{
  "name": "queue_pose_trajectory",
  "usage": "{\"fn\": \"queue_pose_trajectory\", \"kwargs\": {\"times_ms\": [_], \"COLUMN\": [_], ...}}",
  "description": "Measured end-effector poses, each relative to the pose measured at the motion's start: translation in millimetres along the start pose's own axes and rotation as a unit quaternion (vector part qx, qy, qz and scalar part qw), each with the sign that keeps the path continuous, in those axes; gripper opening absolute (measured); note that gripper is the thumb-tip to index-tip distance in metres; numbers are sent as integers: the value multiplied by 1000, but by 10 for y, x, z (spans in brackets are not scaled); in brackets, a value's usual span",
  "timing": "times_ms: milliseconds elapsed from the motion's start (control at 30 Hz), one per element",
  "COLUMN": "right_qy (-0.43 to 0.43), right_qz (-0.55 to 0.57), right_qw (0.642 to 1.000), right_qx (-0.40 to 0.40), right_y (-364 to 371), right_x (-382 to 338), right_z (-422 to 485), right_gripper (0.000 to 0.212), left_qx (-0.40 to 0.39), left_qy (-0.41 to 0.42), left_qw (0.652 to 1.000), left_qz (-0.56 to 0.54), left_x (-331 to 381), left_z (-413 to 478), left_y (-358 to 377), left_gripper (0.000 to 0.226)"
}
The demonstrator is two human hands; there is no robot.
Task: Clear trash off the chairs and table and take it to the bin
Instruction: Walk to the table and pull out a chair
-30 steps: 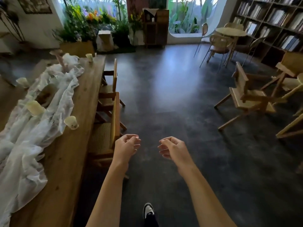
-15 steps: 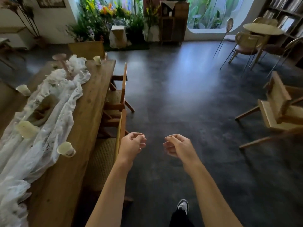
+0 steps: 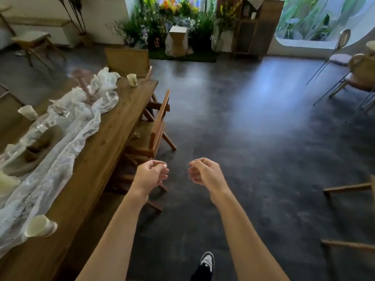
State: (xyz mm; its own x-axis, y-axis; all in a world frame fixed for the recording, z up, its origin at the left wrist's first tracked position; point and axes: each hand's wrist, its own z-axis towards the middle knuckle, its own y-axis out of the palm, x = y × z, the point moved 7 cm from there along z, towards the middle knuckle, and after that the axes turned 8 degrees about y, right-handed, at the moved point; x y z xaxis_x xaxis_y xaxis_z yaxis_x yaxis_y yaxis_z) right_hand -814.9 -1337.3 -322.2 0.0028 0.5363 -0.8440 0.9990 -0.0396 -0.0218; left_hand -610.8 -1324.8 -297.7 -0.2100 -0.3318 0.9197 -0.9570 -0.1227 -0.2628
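Going left to right, paper cups [image 3: 40, 226] lay along the long wooden table [image 3: 105, 151], one tipped on its side near the near-right edge, another upright at the far right corner [image 3: 132, 79]. A small crumpled scrap [image 3: 136, 135] sat on the seat of the chair [image 3: 151, 134] tucked against the table's right edge. Our left hand [image 3: 151, 175] was nearer it, the scrap lying ahead and slightly left of the fingers. Our right hand [image 3: 205, 175] hung over bare floor. Both were loosely curled, holding nothing we could see.
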Motion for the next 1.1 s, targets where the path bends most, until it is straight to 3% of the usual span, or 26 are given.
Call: {"fn": "queue_pose_trajectory", "kwargs": {"times_ms": [233, 400, 667, 833, 933, 1033, 1100], "right_qy": [54, 52, 33, -23, -49, -107, -135], "right_qz": [-46, -98, -258, -383, -465, -561, -644], "right_qw": [993, 988, 963, 921, 878, 810, 736], "right_qx": [-94, -106, -68, -72, -99, -131, -161], "right_y": [466, 861, 1356, 1749, 1994, 2251, 2398], "right_x": [-543, -858, -1463, -1843, -1888, -1929, -1900], "right_z": [1119, 1908, 3145, 3859, 4245, 4573, 4798], "right_gripper": [13, 12, 9, 6, 22, 29, 33], "left_qx": [96, 157, 132, 102, 97, 83, 81], "left_qy": [-43, -73, -101, -95, -87, -99, -116], "left_qw": [994, 983, 981, 988, 991, 991, 990], "left_qz": [-37, -57, -104, -67, -34, -17, -8], "left_x": [-47, -169, -106, -29, -70, -167, -253], "left_z": [798, 1594, 3204, 3964, 4307, 4600, 4785], "left_y": [-324, -501, -321, -339, -371, -356, -333], "left_gripper": [16, 13, 11, 11, 14, 24, 34]}}
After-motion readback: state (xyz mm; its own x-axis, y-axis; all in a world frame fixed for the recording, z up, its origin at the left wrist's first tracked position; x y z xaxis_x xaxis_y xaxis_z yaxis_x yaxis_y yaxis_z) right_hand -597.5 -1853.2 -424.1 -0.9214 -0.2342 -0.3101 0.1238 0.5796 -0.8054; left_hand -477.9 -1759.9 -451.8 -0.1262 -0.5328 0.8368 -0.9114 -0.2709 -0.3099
